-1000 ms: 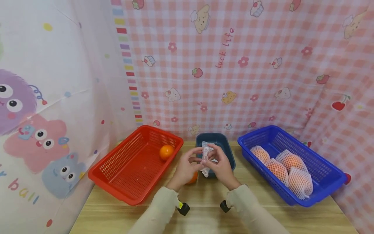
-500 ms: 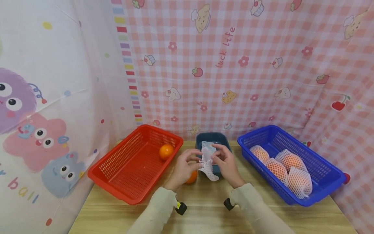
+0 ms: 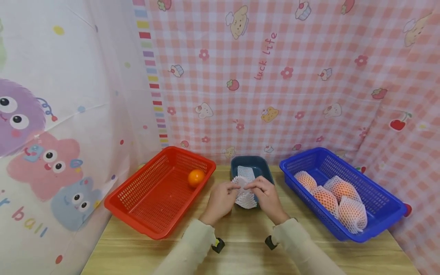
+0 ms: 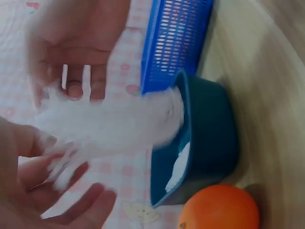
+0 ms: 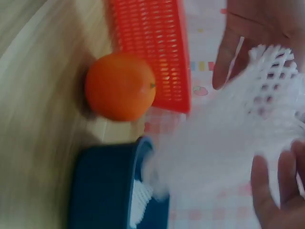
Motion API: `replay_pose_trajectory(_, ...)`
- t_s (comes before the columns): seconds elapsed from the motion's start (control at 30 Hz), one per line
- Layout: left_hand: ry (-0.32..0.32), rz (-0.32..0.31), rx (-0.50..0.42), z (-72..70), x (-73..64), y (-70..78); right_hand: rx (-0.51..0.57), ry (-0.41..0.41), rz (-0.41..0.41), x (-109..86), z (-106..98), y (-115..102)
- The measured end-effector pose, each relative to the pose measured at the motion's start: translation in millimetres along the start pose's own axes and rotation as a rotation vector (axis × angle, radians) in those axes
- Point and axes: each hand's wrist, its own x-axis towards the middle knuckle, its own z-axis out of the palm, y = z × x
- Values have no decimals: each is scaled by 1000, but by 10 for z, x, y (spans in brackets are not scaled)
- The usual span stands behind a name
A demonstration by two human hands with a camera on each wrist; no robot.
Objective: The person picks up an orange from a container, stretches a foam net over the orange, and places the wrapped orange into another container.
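In the head view, my left hand [image 3: 220,200] and right hand [image 3: 269,196] pinch opposite sides of the upper edge of a white foam fruit net [image 3: 246,198]. It hangs spread out, its lower end overlapping the front of a small dark teal bin [image 3: 264,165]. Both wrist views show this net blurred, with fingers and thumbs at its end. Another white net [image 3: 245,171] lies in the bin. A bare orange [image 5: 119,86] stands on the table beside the bin, mostly hidden behind my left hand in the head view.
On the left is a red basket [image 3: 137,225] with one bare orange [image 3: 196,178] in it. A blue basket [image 3: 381,229] on the right holds several net-wrapped oranges [image 3: 325,200]. A checked pink cloth [image 3: 261,126] hangs behind the wooden table [image 3: 244,252].
The net was bunched between my fingertips a second ago, then hung askew, and now spreads wider. My left hand has shifted right and covers the orange on the table.
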Motion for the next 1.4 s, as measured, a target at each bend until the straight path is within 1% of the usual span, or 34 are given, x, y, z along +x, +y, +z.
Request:
replay_pose_trajectory(0.07, 57, -24, 2, 40, -9, -2, -108, 33, 16, -11, 27, -14)
replay_pose_trajectory(0.13, 97, -21, 39, 84, -21, -23, -259, 66, 6, -6, 57, -29)
replay_pose_trajectory(0.2, 113, -17, 74, 120, -32, -43, -395, 86, -49, 6, 85, -26)
replay_pose_trajectory(0.23, 112, -19, 86, 134, -37, -54, -440, 89, -91, 11, 93, -22)
replay_pose_trajectory(0.3, 104, -21, 87, 154, -44, -75, -496, 96, -198, 17, 101, 4)
replay_pose_trajectory(0.33, 94, -26, 66, 155, -48, -79, -494, 94, -245, 18, 97, 15)
replay_pose_trajectory(0.37, 83, -31, 42, 154, -50, -86, -480, 87, -276, 18, 91, 30)
replay_pose_trajectory(0.4, 69, -36, 12, 150, -50, -94, -460, 73, -287, 18, 81, 40)
replay_pose_trajectory(0.47, 47, -38, -65, 134, -55, -111, -400, 28, -247, 18, 54, 54)
replay_pose_trajectory(0.5, 37, -36, -106, 124, -57, -124, -364, -5, -199, 20, 39, 60)
replay_pose_trajectory(0.63, -5, -49, -260, 85, -65, -173, -185, -194, 81, 36, -21, 78)
replay_pose_trajectory(0.7, -21, -57, -316, 72, -70, -192, -90, -290, 202, 34, -39, 100)
replay_pose_trajectory(0.73, -29, -65, -340, 67, -74, -198, -39, -335, 249, 29, -42, 117)
replay_pose_trajectory(0.8, -47, -75, -385, 67, -85, -207, 29, -403, 309, 9, -35, 155)
replay_pose_trajectory(0.87, -63, -93, -409, 78, -89, -228, 71, -444, 338, -17, -11, 188)
replay_pose_trajectory(0.93, -78, -120, -418, 93, -96, -250, 79, -453, 342, -41, 24, 221)
replay_pose_trajectory(0.97, -84, -130, -421, 99, -98, -260, 65, -448, 336, -53, 40, 228)
replay_pose_trajectory(1.07, -83, -158, -418, 112, -110, -303, 14, -400, 338, -83, 82, 247)
replay_pose_trajectory(1.13, -70, -157, -420, 115, -122, -338, -19, -369, 346, -100, 96, 255)
replay_pose_trajectory(1.2, -42, -149, -433, 118, -134, -385, -41, -344, 359, -117, 100, 267)
replay_pose_trajectory(1.3, 30, -108, -438, 119, -150, -479, -53, -320, 372, -141, 91, 304)
replay_pose_trajectory(1.37, 83, -76, -413, 117, -160, -545, -63, -308, 372, -157, 82, 332)
replay_pose_trajectory(1.4, 106, -68, -385, 116, -167, -577, -67, -304, 370, -166, 77, 349)
